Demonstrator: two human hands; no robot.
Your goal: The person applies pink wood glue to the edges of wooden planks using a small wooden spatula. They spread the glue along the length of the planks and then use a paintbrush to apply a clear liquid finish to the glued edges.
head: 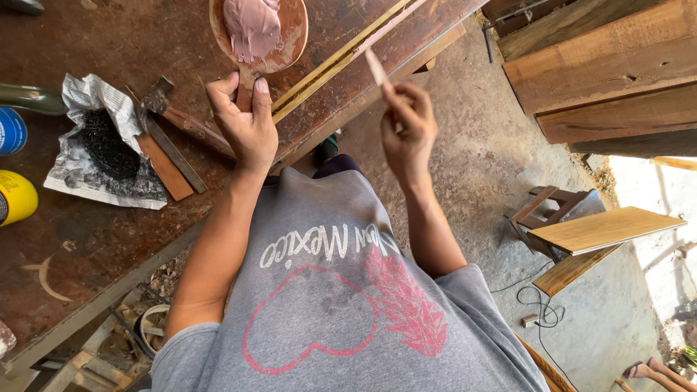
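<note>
Left hand grips paddle of pink putty, right hand pinches a thin stick above the strip.

Left hand (247,123) has its fingers (261,91) wrapped shut round the handle of a round wooden paddle (290,36) that sits at the worktop's (109,239) near edge, by the far corner; a lump of pink putty (252,27) lies on the paddle. Right hand (408,131) is past the worktop edge, fingers pinched closed on a thin stick (376,67), its putty-coated tip up and near a long pale wood strip (341,62) that runs along that edge. Left of the left hand: a hammer (178,116), a flat wooden piece (165,167), crumpled newspaper (87,94) holding dark steel wool (105,145). Yellow can (14,197) and blue can (11,131) sit at the worktop's left edge.
</note>
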